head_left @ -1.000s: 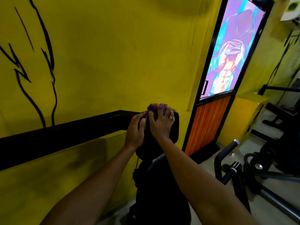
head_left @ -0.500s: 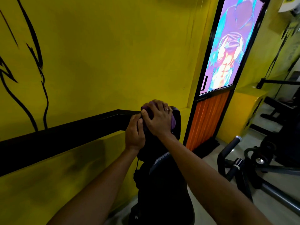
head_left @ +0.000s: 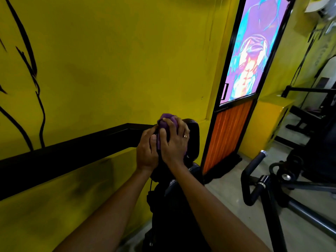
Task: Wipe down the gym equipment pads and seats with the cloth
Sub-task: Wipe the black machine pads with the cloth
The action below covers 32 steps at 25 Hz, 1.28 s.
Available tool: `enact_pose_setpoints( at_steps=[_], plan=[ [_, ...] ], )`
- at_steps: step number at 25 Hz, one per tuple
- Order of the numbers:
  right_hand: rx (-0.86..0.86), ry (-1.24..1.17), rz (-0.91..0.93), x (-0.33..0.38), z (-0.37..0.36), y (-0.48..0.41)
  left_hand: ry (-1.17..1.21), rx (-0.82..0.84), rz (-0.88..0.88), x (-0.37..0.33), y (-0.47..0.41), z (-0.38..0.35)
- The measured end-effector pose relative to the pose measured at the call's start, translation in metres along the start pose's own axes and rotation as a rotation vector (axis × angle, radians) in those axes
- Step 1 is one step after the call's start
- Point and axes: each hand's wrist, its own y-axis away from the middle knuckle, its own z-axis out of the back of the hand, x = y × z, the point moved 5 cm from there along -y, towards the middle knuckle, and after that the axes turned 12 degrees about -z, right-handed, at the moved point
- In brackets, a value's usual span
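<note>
Here, two bare forearms rise from the bottom edge over one dark, smooth backrest [head_left: 167, 224] of a gym machine. The left hand [head_left: 146, 151] cups the near left side of the rounded black pad [head_left: 193, 135] above it, its grip curved round the edge with the thumb upright. The right hand [head_left: 174, 140], one thin ring [head_left: 185, 136] on a finger, lies over the pad's top. Its grip is curled on a single crumpled purple cloth [head_left: 166, 120], soft and bunched, pressed against the glossy surface at the pad's upper left. Beside them one matte black band [head_left: 72, 153] runs across the smudged yellow wall [head_left: 127, 60]. To the right, one bent black tubular handle [head_left: 252, 166] with a chrome end cap stands over the pale floor [head_left: 227, 197]. Beyond, one black-framed door [head_left: 231, 135] carries ribbed orange panelling below and a bright muscular-torso print above.
</note>
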Motion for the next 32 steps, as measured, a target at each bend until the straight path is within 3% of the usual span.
enact_pose_setpoints(
  at_steps=[3,8,9,11,14,17,21,22,27,29,32],
  plan=[
    [0.0,-0.034,-0.031,-0.051,0.005,0.028,-0.017,-0.015,0.002,-0.003,0.001,0.001],
    [-0.104,-0.095,-0.416,-0.064,0.009,-0.029,-0.009,-0.027,-0.008,-0.002,0.001,0.0],
    [-0.111,-0.085,-0.406,-0.049,0.006,-0.032,-0.008,-0.03,-0.016,-0.002,0.002,0.0],
    [-0.133,-0.04,-0.204,-0.022,-0.002,-0.018,-0.012,-0.026,-0.023,0.0,0.0,0.001],
    [-0.093,-0.045,0.003,-0.034,-0.006,0.024,-0.036,0.0,-0.054,-0.005,0.0,0.001],
    [-0.052,-0.022,-0.107,-0.066,0.004,0.018,-0.131,0.121,-0.046,-0.011,-0.004,0.004],
    [-0.094,-0.107,-0.588,-0.063,0.014,-0.034,-0.387,0.377,-0.108,-0.025,-0.027,0.007],
    [-0.09,-0.105,-0.634,-0.052,0.012,-0.04,-0.439,0.45,-0.116,-0.027,-0.035,0.006],
    [-0.09,-0.013,-0.156,-0.032,-0.003,0.007,-0.505,0.696,-0.128,-0.028,-0.063,-0.021],
    [-0.097,-0.027,-0.189,-0.064,-0.001,0.021,-0.59,0.748,-0.119,-0.026,-0.065,-0.033],
    [-0.127,-0.066,-0.465,-0.093,0.006,-0.007,-0.677,0.738,-0.098,-0.025,-0.066,-0.039]
  ],
)
